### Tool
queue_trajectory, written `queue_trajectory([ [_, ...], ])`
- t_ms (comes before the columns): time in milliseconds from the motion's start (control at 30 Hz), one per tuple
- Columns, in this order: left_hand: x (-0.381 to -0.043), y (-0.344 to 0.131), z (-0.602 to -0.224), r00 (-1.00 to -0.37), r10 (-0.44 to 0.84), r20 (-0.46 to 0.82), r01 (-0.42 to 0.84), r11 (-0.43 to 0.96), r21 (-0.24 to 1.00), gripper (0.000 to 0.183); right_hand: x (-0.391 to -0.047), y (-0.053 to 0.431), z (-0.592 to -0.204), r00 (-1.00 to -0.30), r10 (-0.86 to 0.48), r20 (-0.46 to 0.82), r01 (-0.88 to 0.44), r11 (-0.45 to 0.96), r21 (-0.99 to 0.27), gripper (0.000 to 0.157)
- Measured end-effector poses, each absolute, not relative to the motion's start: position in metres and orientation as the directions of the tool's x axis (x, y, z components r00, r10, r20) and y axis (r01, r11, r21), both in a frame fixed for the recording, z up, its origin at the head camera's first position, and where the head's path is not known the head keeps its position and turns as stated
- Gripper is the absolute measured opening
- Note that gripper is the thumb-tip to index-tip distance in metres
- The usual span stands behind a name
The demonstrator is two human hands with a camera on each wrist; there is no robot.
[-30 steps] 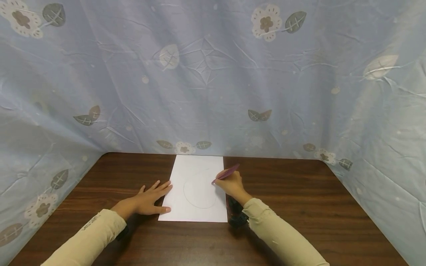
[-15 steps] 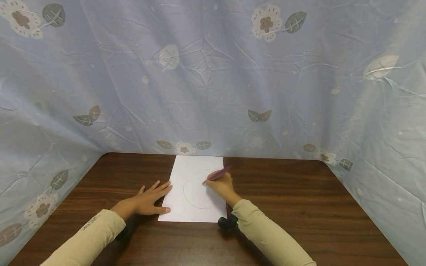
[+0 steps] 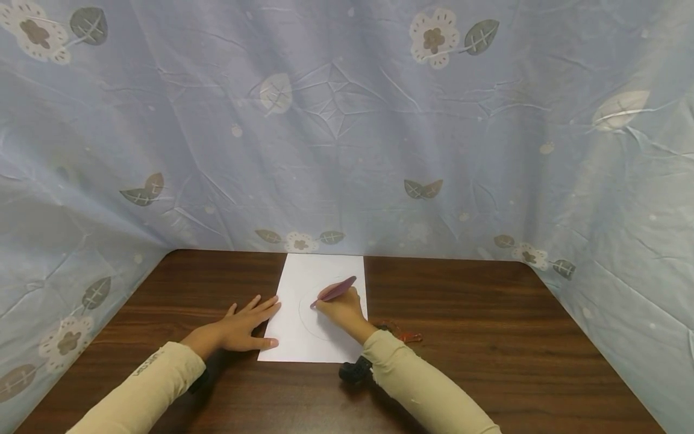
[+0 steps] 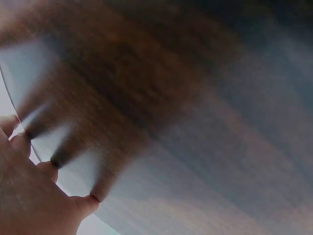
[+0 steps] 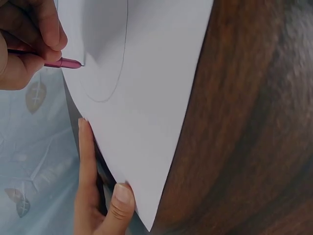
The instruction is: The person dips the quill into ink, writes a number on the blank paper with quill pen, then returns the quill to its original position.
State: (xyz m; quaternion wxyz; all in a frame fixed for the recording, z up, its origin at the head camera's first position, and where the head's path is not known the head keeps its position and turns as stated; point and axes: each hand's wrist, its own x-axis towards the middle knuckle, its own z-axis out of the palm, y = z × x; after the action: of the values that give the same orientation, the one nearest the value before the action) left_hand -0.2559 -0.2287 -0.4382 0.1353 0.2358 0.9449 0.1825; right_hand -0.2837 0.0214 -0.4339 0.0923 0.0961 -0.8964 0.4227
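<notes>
A white sheet of paper lies on the table, bearing a thin drawn curve like a large rounded loop. My right hand pinches a purple pen, whose slanted top widens like a feather. In the right wrist view the pen has its tip at the paper, inside the curve. My left hand rests spread at the sheet's left edge, fingers straight, with index finger and thumb on the paper. The left wrist view shows those fingertips against the dark tabletop.
The table is dark brown wood grain. A pale blue curtain with flowers and leaves encloses its back and sides. A black wrist device sits under the right forearm, with a reddish cord beside the wrist.
My right hand has moved left over the paper with the pen, from near its right edge to within the curve. The left hand has stayed still.
</notes>
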Motion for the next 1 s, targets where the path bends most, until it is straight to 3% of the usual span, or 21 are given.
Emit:
queue_trajectory([
  [433, -0.256, -0.228, -0.436, -0.85, 0.501, -0.163, 0.405, 0.819, 0.406, 0.087, -0.276, 0.01, -0.433, -0.967, -0.165, 0.193, -0.254, 0.594, -0.763, 0.004],
  [1000, -0.254, -0.228, -0.438, -0.855, 0.495, -0.156, 0.399, 0.819, 0.413, 0.087, -0.275, 0.011, -0.43, -0.955, -0.181, 0.235, -0.296, 0.608, -0.736, 0.005],
])
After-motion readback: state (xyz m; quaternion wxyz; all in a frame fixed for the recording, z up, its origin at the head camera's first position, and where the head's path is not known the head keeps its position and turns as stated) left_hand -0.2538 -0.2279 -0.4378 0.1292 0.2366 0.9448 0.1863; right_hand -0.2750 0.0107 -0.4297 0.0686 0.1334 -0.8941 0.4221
